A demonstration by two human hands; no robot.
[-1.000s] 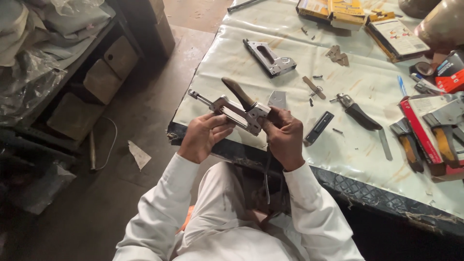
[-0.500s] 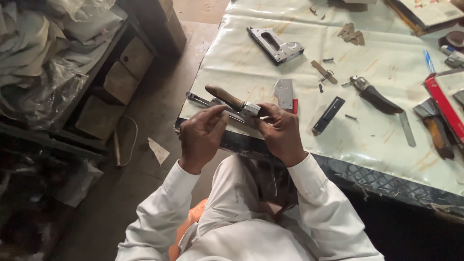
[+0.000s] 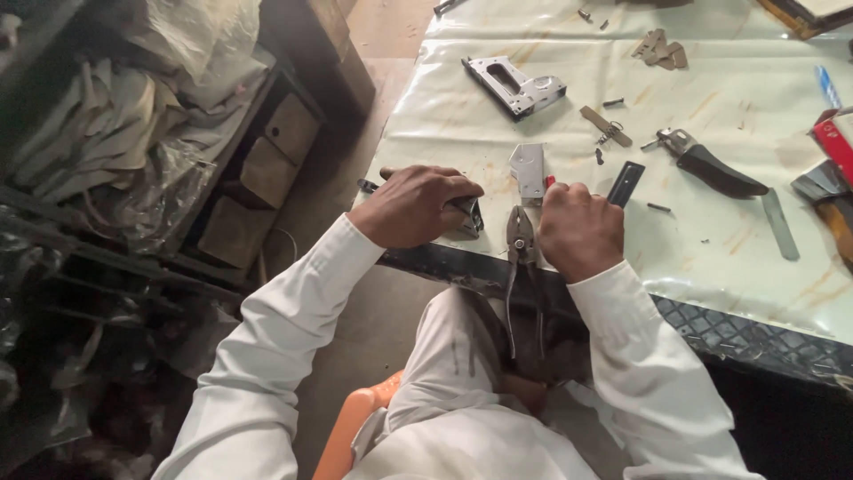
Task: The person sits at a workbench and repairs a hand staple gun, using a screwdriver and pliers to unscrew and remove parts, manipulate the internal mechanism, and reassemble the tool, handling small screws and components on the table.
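Observation:
My left hand (image 3: 416, 206) lies over a metal hand tool with a dark handle (image 3: 468, 216) and grips it against the near table edge; most of the tool is hidden under the fingers. My right hand (image 3: 579, 228) rests as a closed fist on the table, and nothing shows in it. Grey pliers (image 3: 521, 242) lie between the two hands, right beside the right hand, their handles hanging over the edge toward my lap. A small bent metal plate (image 3: 530, 167) with a red piece (image 3: 550, 180) next to it lies just beyond the right knuckles.
The table has a pale plastic cover (image 3: 711, 240). On it lie a black bar (image 3: 626, 180), an open metal stapler body (image 3: 515, 84), a black-handled tool (image 3: 715, 169), small loose parts and red tools (image 3: 833, 142) at the right. Cluttered shelves (image 3: 133, 160) stand at the left.
The tool, held up in both hands before, is now down on the table edge under my left hand. My right hand has left it and rests beside the pliers.

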